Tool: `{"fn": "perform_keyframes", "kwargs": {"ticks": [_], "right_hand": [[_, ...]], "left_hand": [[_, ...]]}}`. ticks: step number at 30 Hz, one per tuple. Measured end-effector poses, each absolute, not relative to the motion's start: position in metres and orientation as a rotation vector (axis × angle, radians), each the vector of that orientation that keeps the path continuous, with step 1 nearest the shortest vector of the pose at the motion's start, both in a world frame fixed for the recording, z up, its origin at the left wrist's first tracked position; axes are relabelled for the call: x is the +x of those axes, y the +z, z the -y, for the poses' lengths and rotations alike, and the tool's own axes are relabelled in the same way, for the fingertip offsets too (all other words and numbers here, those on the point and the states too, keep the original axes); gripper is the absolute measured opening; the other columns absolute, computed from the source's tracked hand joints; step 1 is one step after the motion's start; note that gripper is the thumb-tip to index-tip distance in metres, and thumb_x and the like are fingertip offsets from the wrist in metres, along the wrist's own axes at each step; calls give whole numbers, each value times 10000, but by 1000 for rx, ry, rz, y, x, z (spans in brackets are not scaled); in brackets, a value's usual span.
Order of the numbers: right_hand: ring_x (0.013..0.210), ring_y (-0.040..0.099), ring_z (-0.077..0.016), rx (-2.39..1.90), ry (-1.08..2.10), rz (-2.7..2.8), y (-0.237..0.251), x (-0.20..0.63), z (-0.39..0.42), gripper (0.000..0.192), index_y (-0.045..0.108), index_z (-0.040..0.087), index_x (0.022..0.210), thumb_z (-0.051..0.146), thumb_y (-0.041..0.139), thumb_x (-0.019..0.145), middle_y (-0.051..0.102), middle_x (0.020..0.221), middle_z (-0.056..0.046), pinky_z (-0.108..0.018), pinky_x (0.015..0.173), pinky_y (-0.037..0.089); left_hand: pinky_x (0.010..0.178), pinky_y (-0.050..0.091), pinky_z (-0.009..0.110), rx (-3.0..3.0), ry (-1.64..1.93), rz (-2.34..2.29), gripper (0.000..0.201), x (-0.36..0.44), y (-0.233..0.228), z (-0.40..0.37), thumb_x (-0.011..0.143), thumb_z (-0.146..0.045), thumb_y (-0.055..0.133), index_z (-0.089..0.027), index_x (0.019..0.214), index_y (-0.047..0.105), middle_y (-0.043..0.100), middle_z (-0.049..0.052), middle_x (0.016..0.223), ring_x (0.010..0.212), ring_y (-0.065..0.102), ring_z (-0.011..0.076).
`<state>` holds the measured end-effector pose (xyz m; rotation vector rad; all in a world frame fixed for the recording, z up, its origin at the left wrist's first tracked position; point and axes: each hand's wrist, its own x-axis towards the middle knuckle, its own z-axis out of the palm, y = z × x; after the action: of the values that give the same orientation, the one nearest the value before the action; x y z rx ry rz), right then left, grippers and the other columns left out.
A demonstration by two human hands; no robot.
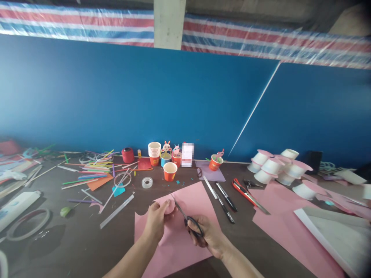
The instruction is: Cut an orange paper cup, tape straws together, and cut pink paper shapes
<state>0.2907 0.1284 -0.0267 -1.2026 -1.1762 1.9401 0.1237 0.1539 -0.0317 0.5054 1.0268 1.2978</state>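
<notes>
Left hand (155,222) grip closed on a small rounded pink paper piece (169,205), pinched just above the large pink sheet (185,227) lying on the dark worktop (78,239); right hand (207,233) grip closed through the black handles of the scissors (185,216), blades angled up-left and meeting the piece's edge. Behind: orange paper cup (170,171), tape roll (147,182), a stack of cups (154,153), loose coloured straws (92,168), two pens (226,199), red utility knife (246,193), white cups with pink lids (275,166). Cup print too small to read; one card is blurred, no writing legible.
</notes>
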Motion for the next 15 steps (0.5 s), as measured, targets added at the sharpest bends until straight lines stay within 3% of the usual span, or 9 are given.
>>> {"fn": "perform_keyframes", "kwargs": {"ticks": [5,15], "right_hand": [[261,252,-13,-1183,1928,1154,-28,289,-129,416,490,129,704,538,557,673,499,387,38,-177,319,98],[265,241,-16,-1219,1929,1179,-22,290,-132,410,482,130,680,531,566,665,488,370,42,-180,311,80]], "left_hand": [[492,449,234,496,1320,-999,233,127,-29,-152,584,-321,677,-116,623,572,634,47,628,611,609,170],[500,457,241,512,1295,-1021,271,126,-25,-151,586,-338,679,-102,680,583,647,74,648,610,613,180]]}}
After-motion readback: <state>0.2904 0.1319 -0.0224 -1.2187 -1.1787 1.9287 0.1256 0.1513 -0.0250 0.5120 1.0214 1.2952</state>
